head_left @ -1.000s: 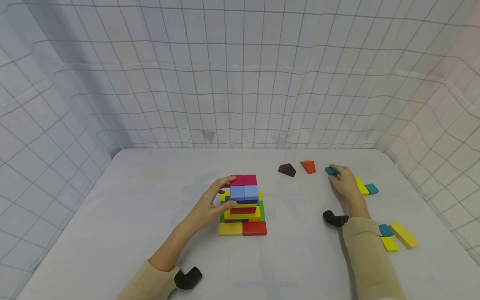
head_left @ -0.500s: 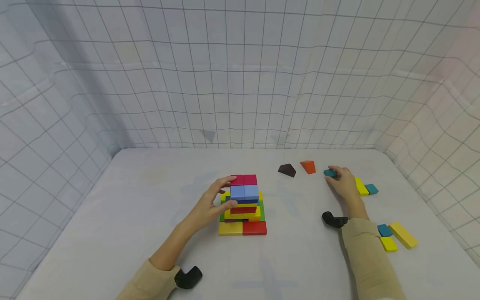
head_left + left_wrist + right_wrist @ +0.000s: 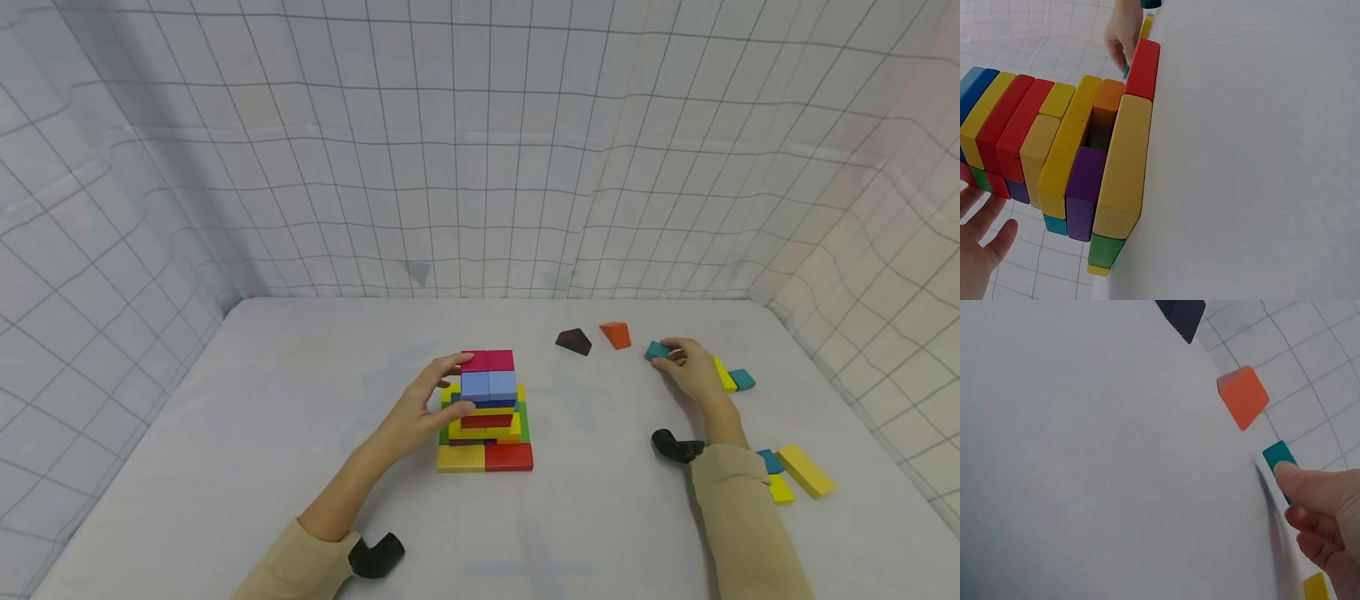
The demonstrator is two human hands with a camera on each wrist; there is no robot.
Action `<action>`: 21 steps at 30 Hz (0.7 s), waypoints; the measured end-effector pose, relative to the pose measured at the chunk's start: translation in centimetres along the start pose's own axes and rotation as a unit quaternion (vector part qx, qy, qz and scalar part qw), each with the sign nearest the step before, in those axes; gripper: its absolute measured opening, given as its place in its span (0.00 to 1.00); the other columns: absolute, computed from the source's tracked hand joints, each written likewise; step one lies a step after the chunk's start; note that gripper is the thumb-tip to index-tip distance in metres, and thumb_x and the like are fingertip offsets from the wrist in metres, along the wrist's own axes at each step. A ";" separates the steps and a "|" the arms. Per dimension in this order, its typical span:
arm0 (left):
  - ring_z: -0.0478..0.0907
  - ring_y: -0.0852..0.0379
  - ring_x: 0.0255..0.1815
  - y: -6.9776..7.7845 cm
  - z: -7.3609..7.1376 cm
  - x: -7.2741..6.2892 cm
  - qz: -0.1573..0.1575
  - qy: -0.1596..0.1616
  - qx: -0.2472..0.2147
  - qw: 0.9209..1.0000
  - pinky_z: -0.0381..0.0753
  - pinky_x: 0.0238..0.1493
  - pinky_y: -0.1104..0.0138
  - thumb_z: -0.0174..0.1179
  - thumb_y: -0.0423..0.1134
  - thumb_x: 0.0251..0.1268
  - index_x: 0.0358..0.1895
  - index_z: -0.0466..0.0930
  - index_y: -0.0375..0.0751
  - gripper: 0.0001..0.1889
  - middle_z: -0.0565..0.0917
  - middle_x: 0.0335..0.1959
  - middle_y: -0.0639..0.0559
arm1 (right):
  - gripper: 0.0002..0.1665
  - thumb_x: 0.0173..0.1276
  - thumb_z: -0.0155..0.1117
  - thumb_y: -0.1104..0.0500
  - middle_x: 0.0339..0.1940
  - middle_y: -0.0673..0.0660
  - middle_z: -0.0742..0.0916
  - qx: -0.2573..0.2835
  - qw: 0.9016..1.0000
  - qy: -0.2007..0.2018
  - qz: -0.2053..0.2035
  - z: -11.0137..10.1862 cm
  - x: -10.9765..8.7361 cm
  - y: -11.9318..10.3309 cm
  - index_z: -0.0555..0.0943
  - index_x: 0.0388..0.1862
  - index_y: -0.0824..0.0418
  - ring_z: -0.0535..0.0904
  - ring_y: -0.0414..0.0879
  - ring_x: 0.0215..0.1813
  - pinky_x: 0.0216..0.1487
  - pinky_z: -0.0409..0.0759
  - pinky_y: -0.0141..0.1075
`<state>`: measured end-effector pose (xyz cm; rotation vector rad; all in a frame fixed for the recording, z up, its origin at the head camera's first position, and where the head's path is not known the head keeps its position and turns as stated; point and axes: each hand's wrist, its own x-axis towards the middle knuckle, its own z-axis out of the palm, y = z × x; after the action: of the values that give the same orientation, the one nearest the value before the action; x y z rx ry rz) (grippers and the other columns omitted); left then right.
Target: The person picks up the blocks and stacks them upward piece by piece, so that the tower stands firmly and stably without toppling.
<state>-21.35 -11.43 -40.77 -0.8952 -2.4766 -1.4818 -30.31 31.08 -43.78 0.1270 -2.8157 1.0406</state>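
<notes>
A tower of colored wooden blocks (image 3: pixel 488 386) stands on the table, with red blocks at its top and a yellow and a red block at its front base. My left hand (image 3: pixel 417 408) is at the tower's left side, fingers spread, index fingertip by the top red block and thumb near the front. In the left wrist view, the left hand (image 3: pixel 979 240) shows loosely bent fingers beside the upper layers; contact is hard to tell. Far to the right, my right hand (image 3: pixel 693 371) pinches a small teal block (image 3: pixel 1279 454) between thumb and fingers, slightly above the table.
A black wedge (image 3: pixel 574 341) and an orange wedge (image 3: pixel 617 335) lie at the back, left of the right hand. Yellow (image 3: pixel 724 377) and teal (image 3: pixel 742 379) blocks sit right of it. Beside the right sleeve are a long yellow block (image 3: pixel 806 471) and smaller ones.
My right hand has turned a little and come slightly nearer, tilting the teal block so that more of its face shows. The left hand and the tower have stayed still.
</notes>
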 end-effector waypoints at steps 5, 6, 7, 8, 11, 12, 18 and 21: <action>0.64 0.50 0.60 0.0 0.1 0.0 0.001 -0.002 0.000 1.000 0.69 0.55 0.50 0.60 0.41 0.60 0.67 0.57 0.52 0.32 0.64 0.64 0.48 | 0.22 0.62 0.63 0.60 0.48 0.65 0.78 0.046 0.992 0.050 -0.106 0.1 0.3 -5.1 0.73 0.53 0.70 0.74 0.55 0.45 0.44 0.74 0.38; 0.64 0.50 0.60 -0.1 0.1 0.0 0.001 -0.002 0.000 1.000 0.69 0.55 0.50 0.60 0.41 0.60 0.67 0.57 0.52 0.32 0.64 0.64 0.49 | 0.22 0.61 0.64 0.61 0.47 0.65 0.79 0.062 0.988 0.053 -0.134 0.2 0.3 -6.5 0.74 0.51 0.70 0.74 0.55 0.44 0.43 0.74 0.36; 0.64 0.50 0.60 0.0 0.0 0.0 0.001 -0.002 0.001 1.000 0.69 0.55 0.51 0.60 0.40 0.60 0.67 0.57 0.51 0.33 0.64 0.64 0.49 | 0.21 0.60 0.65 0.62 0.46 0.64 0.79 0.075 0.984 0.052 -0.156 0.3 0.2 -8.1 0.75 0.51 0.69 0.74 0.54 0.43 0.42 0.74 0.35; 0.64 0.50 0.60 0.0 0.0 0.1 0.002 -0.001 0.000 1.000 0.69 0.55 0.51 0.60 0.39 0.59 0.67 0.57 0.51 0.33 0.64 0.64 0.49 | 0.20 0.59 0.65 0.63 0.45 0.63 0.80 0.090 0.979 0.045 -0.177 0.5 0.1 -9.7 0.75 0.50 0.69 0.74 0.53 0.43 0.41 0.74 0.35; 0.64 0.50 0.60 0.1 0.0 0.1 0.009 0.002 -0.004 1.000 0.69 0.55 0.50 0.60 0.36 0.59 0.67 0.57 0.49 0.33 0.63 0.65 0.49 | 0.20 0.58 0.66 0.63 0.43 0.61 0.80 0.121 0.967 0.010 -0.223 1.5 -0.6 -14.4 0.76 0.49 0.67 0.75 0.52 0.42 0.41 0.75 0.35; 0.64 0.49 0.61 0.1 0.0 0.1 0.012 0.003 -0.006 1.000 0.69 0.55 0.50 0.60 0.35 0.58 0.67 0.57 0.48 0.33 0.62 0.65 0.48 | 0.20 0.58 0.66 0.62 0.43 0.59 0.80 0.124 0.965 -0.007 -0.231 1.9 -0.9 -15.7 0.76 0.49 0.66 0.75 0.51 0.43 0.41 0.75 0.36; 0.64 0.47 0.61 0.2 -0.2 0.1 0.025 0.000 -0.019 0.999 0.68 0.55 0.48 0.60 0.32 0.58 0.67 0.56 0.47 0.34 0.61 0.66 0.47 | 0.18 0.57 0.67 0.60 0.43 0.54 0.82 0.141 0.945 -0.091 -0.282 4.4 -2.6 -21.2 0.77 0.47 0.63 0.75 0.49 0.44 0.44 0.75 0.42; 0.65 0.48 0.61 0.1 -0.2 0.1 0.016 -0.001 -0.021 1.000 0.67 0.57 0.50 0.60 0.36 0.60 0.67 0.54 0.49 0.34 0.62 0.66 0.49 | 0.18 0.57 0.68 0.61 0.43 0.54 0.82 0.142 0.938 -0.106 -0.299 5.3 -3.1 -22.5 0.78 0.46 0.63 0.75 0.46 0.45 0.45 0.75 0.43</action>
<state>-21.38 -11.52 -40.56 -0.9400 -2.4297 -1.5291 -24.97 10.70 -33.84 1.1031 -2.4852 1.3052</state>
